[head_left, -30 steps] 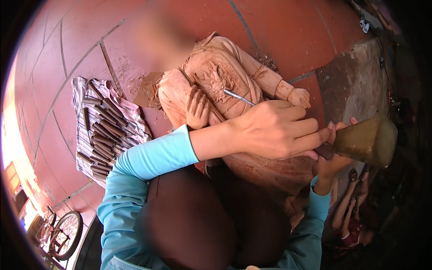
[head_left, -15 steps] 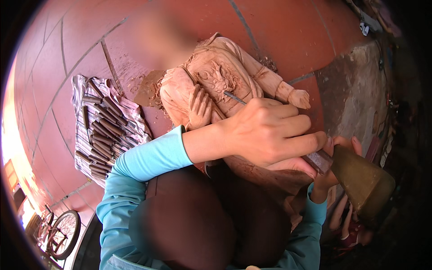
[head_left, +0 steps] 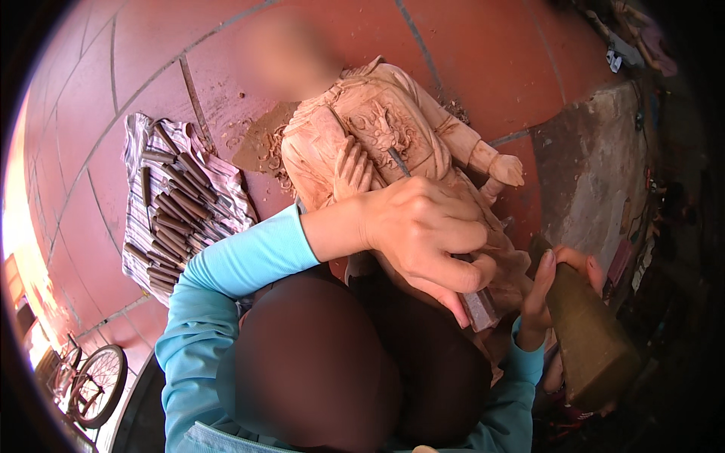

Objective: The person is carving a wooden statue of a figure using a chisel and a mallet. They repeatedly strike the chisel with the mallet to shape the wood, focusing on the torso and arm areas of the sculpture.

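Tools [head_left: 181, 202] with dark handles lie on a striped cloth [head_left: 134, 162] at nine o'clock; at twelve rests the carved figure [head_left: 340, 121], a chisel [head_left: 481, 311] reaching its chest relief. The left hand [head_left: 427, 234], wrapped around that chisel, has swung the handle end from three toward four o'clock, so the cutting angle appears altered. Further out at four, the right hand [head_left: 536, 302] grips a mallet [head_left: 593, 340], now dropped clear of the handle: no blow seems to be landing.

Blurred carved head [head_left: 293, 54], chisel [head_left: 479, 309] partly behind left hand [head_left: 427, 235]
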A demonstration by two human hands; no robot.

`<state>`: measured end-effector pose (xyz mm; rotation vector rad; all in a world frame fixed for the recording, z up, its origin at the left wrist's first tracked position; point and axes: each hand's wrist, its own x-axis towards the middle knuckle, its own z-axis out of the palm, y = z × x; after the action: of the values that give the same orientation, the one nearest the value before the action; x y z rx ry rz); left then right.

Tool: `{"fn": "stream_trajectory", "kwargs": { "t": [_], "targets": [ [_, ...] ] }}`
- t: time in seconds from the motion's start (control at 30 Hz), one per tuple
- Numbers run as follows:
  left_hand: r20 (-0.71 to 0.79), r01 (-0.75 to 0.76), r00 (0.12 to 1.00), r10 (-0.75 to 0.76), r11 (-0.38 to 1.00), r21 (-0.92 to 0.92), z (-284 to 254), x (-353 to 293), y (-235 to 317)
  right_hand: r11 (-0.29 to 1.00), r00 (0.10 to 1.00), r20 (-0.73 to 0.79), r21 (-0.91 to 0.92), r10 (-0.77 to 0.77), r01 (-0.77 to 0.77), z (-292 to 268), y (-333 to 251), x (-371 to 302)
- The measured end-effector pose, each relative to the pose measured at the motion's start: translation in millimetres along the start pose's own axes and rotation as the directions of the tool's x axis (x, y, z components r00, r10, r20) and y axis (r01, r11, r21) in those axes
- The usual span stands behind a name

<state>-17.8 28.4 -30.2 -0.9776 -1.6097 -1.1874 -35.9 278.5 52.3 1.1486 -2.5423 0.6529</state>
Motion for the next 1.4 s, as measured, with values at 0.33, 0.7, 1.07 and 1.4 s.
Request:
{"fn": "stream_trajectory", "kwargs": {
  "t": [0.33,0.7,1.07,1.4],
  "targets": [
    [0.141,-0.042,0.990,0.008,0.969,0.245,19,0,24,0.993,0.999,-0.041,0.117,0.026,-0.021,17,13,-18],
    [0.013,0.024,1.000,-0.028,0.972,0.232,13,0,36,0.989,0.998,-0.019,0.138,-0.056,0.059,8,2,-17],
    [-0.033,0.064,0.998,-0.058,0.974,0.217,9,2,37,0.985,0.990,-0.063,0.116,-0.124,0.130,6,-12,-8],
    [-0.002,0.043,0.999,-0.043,0.993,0.112,-7,-1,33,0.933,0.949,-0.082,-0.226,-0.305,0.280,0,-12,1]
  ]
}}
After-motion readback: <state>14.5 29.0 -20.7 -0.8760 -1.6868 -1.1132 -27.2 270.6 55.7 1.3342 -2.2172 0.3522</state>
